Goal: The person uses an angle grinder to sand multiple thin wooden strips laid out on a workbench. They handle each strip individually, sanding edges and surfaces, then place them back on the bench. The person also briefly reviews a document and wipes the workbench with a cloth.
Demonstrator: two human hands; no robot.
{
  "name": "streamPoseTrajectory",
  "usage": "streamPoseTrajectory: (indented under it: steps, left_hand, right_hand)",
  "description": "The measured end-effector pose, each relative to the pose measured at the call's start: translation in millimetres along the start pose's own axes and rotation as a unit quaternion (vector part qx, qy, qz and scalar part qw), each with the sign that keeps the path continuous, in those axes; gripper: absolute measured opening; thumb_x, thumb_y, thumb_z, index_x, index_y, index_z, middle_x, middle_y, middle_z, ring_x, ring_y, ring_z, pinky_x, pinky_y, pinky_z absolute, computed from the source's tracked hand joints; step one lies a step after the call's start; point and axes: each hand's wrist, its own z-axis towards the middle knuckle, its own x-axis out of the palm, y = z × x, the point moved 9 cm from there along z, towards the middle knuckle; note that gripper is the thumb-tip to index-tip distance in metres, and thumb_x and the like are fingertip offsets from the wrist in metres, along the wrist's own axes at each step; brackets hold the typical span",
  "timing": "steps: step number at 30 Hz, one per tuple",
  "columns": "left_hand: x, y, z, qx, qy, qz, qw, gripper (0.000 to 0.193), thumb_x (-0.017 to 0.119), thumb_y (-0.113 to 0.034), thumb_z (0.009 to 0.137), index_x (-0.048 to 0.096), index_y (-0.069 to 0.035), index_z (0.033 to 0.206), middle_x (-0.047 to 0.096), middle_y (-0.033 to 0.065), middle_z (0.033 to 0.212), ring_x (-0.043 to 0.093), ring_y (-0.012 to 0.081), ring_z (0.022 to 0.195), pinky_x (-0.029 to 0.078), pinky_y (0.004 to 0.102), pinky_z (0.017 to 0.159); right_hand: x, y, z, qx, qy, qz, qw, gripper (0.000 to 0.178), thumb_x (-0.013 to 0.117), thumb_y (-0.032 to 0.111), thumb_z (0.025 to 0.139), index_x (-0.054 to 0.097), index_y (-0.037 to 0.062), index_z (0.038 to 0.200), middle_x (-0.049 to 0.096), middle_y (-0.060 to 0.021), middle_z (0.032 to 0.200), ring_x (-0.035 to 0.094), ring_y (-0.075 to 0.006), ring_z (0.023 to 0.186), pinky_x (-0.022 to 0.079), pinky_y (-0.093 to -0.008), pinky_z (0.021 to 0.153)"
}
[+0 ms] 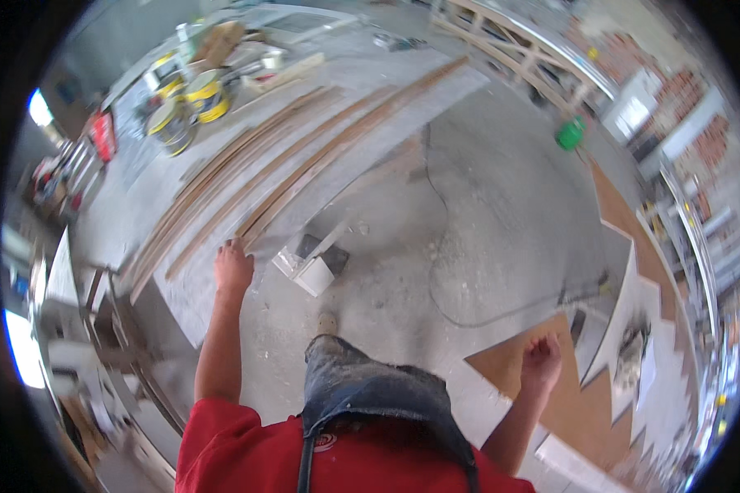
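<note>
My left hand (pixel 234 264) reaches to the near end of a long brown wooden strip (pixel 337 152), its fingers bent over that end. More wooden strips (pixel 222 185) lie to its left, roughly side by side on a large pale board (pixel 386 135). My right hand (pixel 543 361) is held out to the right, fingers curled into a loose fist, with nothing visible in it. From this view it appears over a brown sheet (pixel 575 403) with a stepped, jagged edge.
White and dark pieces (pixel 314 267) rest near my foot. A dark cable (pixel 436 283) curves across the grey floor. Yellow-banded buckets (pixel 208 97) stand at the far left. A green gas cylinder (pixel 570 133) is at the far right, near a wooden frame (pixel 522 49). Stacked sheets (pixel 641 329) lie right.
</note>
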Motion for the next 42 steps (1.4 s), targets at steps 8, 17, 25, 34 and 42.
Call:
streamPoseTrajectory:
  steps: [8,17,25,34,42]
  left_hand:
    - [29.2,25.6,43.1,0.027,0.109,-0.005,0.994,0.038,0.074,-0.019,0.086,0.058,-0.006,0.117,0.059,0.0200,0.118,0.060,0.0409,0.112,0.052,0.0508,0.094]
    - [21.0,25.2,47.4,0.035,0.126,-0.059,0.990,0.022,0.066,-0.017,0.081,0.064,-0.001,0.096,0.068,0.0229,0.093,0.066,0.0434,0.094,0.053,0.0540,0.085]
    - [-63.2,17.0,10.9,0.071,0.203,-0.128,0.968,0.021,0.071,-0.019,0.073,0.065,0.001,0.079,0.066,0.0212,0.086,0.064,0.0411,0.083,0.051,0.0492,0.076]
    - [-121.7,86.8,-49.5,-0.033,0.171,-0.038,0.984,0.018,0.072,-0.016,0.078,0.061,-0.002,0.082,0.065,0.0186,0.071,0.065,0.0420,0.070,0.052,0.0499,0.066]
    - [-105.2,116.9,-55.1,0.008,0.192,0.080,0.978,0.016,0.055,-0.014,0.097,0.053,-0.007,0.111,0.070,0.0221,0.081,0.069,0.0452,0.080,0.053,0.0572,0.068]
  right_hand:
    - [206.7,-111.6,-71.7,0.037,0.062,-0.125,0.990,0.025,0.066,0.013,0.093,0.063,0.0081,0.118,0.070,-0.0070,0.094,0.069,-0.0201,0.082,0.056,-0.0331,0.072]
    - [386.0,-262.0,-74.0,0.167,0.249,-0.208,0.931,0.028,0.066,0.013,0.094,0.063,0.0042,0.120,0.072,-0.0105,0.096,0.070,-0.0208,0.083,0.056,-0.0335,0.074]
    - [476.8,-365.1,-41.2,0.230,0.253,-0.262,0.902,0.031,0.068,0.019,0.094,0.060,0.0034,0.121,0.069,-0.0106,0.102,0.070,-0.0240,0.087,0.058,-0.0399,0.078]
    - [562.1,-404.7,-15.8,0.303,0.164,-0.020,0.939,0.015,0.071,0.017,0.092,0.060,0.0063,0.092,0.058,-0.0043,0.073,0.057,-0.0203,0.060,0.053,-0.0344,0.056]
    - [562.7,-369.3,-61.3,0.227,0.123,0.001,0.966,0.023,0.071,0.014,0.090,0.049,0.0159,0.085,0.038,0.0066,0.065,0.033,-0.0058,0.047,0.026,-0.0254,0.040]
